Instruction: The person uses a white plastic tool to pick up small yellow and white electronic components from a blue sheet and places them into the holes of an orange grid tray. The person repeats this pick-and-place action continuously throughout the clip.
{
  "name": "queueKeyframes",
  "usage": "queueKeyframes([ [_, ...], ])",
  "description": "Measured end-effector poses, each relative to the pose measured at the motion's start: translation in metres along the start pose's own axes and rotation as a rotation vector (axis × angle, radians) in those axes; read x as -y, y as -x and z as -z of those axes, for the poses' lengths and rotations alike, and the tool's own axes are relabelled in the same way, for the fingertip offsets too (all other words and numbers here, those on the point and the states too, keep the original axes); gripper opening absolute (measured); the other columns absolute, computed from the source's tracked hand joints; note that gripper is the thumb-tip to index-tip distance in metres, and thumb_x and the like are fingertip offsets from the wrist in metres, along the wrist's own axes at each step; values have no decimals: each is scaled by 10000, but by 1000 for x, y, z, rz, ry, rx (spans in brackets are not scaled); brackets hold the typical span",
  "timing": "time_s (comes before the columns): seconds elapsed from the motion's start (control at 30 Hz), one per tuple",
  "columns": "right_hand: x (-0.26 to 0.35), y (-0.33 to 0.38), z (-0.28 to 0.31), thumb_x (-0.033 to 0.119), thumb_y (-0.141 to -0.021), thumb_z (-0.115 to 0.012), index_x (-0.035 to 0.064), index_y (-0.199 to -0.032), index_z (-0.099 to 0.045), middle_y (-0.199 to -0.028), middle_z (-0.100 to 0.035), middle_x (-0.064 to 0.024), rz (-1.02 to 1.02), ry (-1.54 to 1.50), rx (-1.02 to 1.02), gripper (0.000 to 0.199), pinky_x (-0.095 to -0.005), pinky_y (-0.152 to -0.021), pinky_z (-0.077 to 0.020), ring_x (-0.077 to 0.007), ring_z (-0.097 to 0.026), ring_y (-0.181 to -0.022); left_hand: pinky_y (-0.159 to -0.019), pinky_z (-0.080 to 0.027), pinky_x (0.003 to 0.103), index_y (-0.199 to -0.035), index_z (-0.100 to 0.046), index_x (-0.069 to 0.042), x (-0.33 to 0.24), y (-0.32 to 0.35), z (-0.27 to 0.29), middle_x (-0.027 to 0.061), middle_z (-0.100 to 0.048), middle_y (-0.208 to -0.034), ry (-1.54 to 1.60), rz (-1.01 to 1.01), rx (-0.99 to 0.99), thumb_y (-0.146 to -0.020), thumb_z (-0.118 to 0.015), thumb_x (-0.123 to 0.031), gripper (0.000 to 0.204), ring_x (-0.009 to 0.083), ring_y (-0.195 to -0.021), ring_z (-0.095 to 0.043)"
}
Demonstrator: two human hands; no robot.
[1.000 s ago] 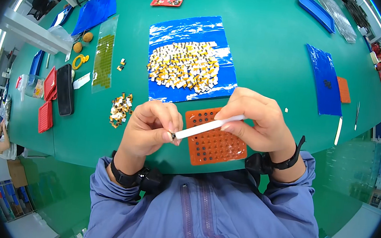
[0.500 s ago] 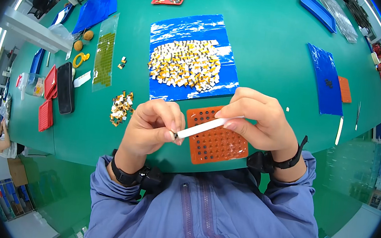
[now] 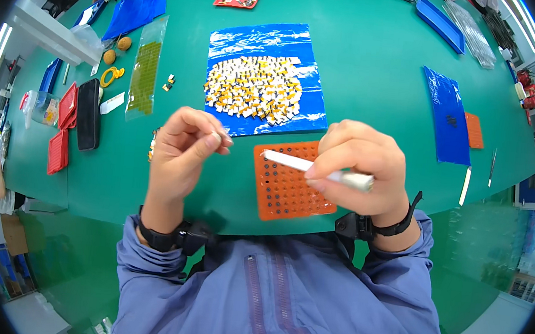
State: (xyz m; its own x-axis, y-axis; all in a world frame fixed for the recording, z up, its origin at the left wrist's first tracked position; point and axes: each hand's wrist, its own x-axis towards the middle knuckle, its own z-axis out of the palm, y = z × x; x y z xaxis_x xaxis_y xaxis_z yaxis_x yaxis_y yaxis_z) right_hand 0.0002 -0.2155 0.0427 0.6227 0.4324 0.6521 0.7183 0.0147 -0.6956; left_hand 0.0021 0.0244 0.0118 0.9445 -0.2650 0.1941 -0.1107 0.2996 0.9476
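Tiny pale piece (image 3: 222,138), pinched between thumb and forefinger of the left hand (image 3: 185,152), raised above the green desk (image 3: 367,67) just left of the orange perforated tray (image 3: 291,188). Fingers (image 3: 209,137) of that hand closed tightly on it, the rest curled in. Further right, white stick tool (image 3: 309,166) gripped in the clenched right hand (image 3: 360,169), lying across the tray's upper part with its tip aimed toward the left hand, tip and piece apart.

Judged best done by keeping the pinch firm but light, turning the piece so its working face met the tool's tip, resting both wrists near the desk edge for steadiness, and keeping both over the tray so that a dropped piece landed there, not in the pile of small white and yellow parts (image 3: 255,92) on the blue sheet (image 3: 228,41) behind.

Hard to make out: shape and kind of the pinched piece, too small and mostly covered by fingertips. Could not tell whether any tray holes were filled. Right part of the tray hidden under the right hand; tool's rear end blurred.
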Motion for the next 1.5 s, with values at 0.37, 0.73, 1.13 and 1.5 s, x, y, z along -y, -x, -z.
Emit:
queueKeyframes([
  [0.37,17,6,-22,99,-710,-681,22,-741,-537,-629,-517,-49,50,78,121,167,-281,-451,-408,-182,-512,-524,-680,-449,328,-848,-594,-7,-33,14,55,116,-585,-831,-1419,-77,-27,-721,-626,-55,140,252,-768,-574],
  [0.73,12,7,-3,64,-644,-743,55,-688,-562,-602,-571,-24,-83,-24,-93,186,-227,-445,-401,-114,-525,-490,-960,-338,386,-1202,-435,2,3,9,12,169,-413,-1268,-1509,-94,519,-762,-605,-124,488,314,-1144,-418],
  [1.13,8,14,17,-27,-704,-669,-7,-710,-567,-708,-597,-72,-112,-164,-194,104,-210,-499,-405,-99,-540,-578,-925,-358,387,-1124,-511,-3,-15,10,18,154,-483,-1169,-1503,36,526,-769,-603,-151,396,305,-1079,-459],
  [1.5,8,13,17,-64,-722,-632,-22,-736,-566,-747,-596,-82,-168,-308,-266,79,-213,-564,-418,-107,-536,-652,-713,-419,363,-856,-568,-49,9,-43,-3,100,-514,-859,-1327,-101,446,-727,-639,-121,164,277,-842,-510],
])
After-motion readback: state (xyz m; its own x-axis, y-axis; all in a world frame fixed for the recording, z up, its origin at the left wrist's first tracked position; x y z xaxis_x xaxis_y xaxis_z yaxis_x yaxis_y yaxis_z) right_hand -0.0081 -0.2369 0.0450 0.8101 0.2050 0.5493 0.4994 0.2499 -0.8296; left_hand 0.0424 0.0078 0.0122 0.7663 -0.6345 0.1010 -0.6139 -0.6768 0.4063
